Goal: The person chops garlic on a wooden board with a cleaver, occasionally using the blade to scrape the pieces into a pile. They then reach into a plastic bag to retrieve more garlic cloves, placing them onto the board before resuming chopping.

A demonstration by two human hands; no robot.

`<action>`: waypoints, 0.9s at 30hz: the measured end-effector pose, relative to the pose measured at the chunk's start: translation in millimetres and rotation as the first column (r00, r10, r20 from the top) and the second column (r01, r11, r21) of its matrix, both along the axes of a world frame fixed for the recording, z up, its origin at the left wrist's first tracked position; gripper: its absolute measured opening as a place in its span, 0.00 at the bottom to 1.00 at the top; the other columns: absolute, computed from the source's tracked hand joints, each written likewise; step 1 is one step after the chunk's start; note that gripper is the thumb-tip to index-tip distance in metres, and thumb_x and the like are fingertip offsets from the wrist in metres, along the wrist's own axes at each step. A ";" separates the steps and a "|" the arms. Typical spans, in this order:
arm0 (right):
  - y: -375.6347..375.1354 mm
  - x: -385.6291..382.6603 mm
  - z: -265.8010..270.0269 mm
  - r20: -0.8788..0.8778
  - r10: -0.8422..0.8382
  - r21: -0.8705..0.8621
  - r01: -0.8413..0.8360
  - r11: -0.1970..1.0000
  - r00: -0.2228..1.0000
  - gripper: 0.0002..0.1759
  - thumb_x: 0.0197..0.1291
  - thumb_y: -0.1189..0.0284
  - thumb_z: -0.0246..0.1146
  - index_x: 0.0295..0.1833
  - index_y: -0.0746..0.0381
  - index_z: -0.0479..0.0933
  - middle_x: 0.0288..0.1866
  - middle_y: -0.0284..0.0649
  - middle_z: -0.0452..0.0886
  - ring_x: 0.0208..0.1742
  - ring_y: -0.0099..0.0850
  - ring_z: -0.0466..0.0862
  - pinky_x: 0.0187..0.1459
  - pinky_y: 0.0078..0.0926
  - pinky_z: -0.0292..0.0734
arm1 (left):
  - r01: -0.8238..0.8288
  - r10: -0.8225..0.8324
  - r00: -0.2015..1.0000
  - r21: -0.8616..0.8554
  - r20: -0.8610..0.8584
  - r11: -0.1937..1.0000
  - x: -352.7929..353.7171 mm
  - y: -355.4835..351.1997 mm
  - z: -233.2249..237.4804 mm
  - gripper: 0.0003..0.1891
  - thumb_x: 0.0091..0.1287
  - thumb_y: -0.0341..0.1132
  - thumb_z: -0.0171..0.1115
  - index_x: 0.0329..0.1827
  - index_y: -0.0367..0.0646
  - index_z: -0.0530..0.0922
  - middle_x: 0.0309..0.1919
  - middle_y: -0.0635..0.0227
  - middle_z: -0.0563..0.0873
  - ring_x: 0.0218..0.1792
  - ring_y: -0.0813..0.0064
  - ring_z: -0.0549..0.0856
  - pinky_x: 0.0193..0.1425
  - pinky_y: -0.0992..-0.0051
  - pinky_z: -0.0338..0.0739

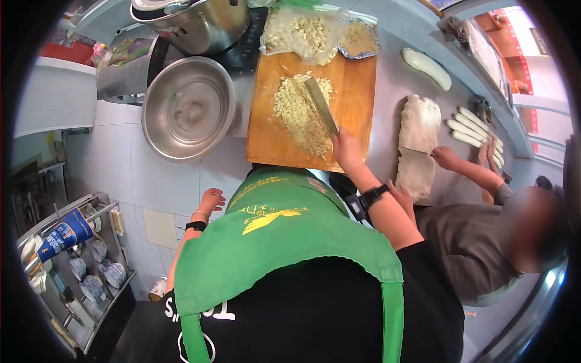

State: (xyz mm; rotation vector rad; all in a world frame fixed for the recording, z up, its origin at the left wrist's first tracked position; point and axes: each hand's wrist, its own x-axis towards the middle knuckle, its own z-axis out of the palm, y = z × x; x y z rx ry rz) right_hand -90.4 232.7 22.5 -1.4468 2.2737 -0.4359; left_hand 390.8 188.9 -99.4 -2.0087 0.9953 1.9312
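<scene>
My right hand [348,150] is closed round the handle end of a kitchen knife [321,106]. Its broad blade lies across a heap of finely chopped pale pieces [295,107], which look like garlic, on a wooden cutting board [351,115]. My left hand [212,201] hangs beside my green apron [272,199], away from the board, its fingers loosely apart and holding nothing. At the board's far end sit a clear plastic bag [302,33] of whole pale cloves and a patterned dish [359,40] of light brown crumbs.
Left of the board are a steel basin [189,109] and a large pot [200,27]. To the right, a co-worker's hand [446,158] touches a flat dough sheet [419,124], near long dough rolls [472,128]. A rack [91,266] holding bowls stands lower left.
</scene>
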 end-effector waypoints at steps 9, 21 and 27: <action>-14.0 -52.0 4.9 -0.189 0.050 0.000 -0.050 0.999 0.981 0.09 0.61 0.73 0.55 0.46 0.62 0.71 0.36 0.52 0.80 0.35 0.51 0.82 0.35 0.48 0.77 | -0.027 0.027 1.000 -0.004 -0.003 1.000 -4.0 3.3 7.2 0.13 0.66 0.31 0.49 0.52 0.43 0.73 0.38 0.62 0.85 0.36 0.68 0.85 0.38 0.64 0.83; -106.3 -84.0 -33.8 -0.240 0.345 0.021 -0.351 0.936 0.907 0.12 0.58 0.76 0.54 0.49 0.57 0.73 0.42 0.45 0.79 0.37 0.48 0.83 0.36 0.43 0.78 | -0.111 0.109 0.992 0.045 0.056 0.993 6.7 36.6 25.2 0.13 0.66 0.31 0.49 0.52 0.43 0.73 0.39 0.62 0.85 0.38 0.68 0.85 0.40 0.64 0.83; -88.1 -89.9 -15.9 -0.167 0.555 -0.023 -0.566 0.824 0.815 0.10 0.58 0.75 0.57 0.46 0.59 0.72 0.38 0.46 0.79 0.38 0.48 0.82 0.37 0.43 0.77 | -0.101 0.100 0.995 0.035 0.029 0.994 -3.1 30.2 19.2 0.12 0.66 0.32 0.49 0.52 0.43 0.73 0.39 0.62 0.85 0.37 0.68 0.85 0.40 0.65 0.83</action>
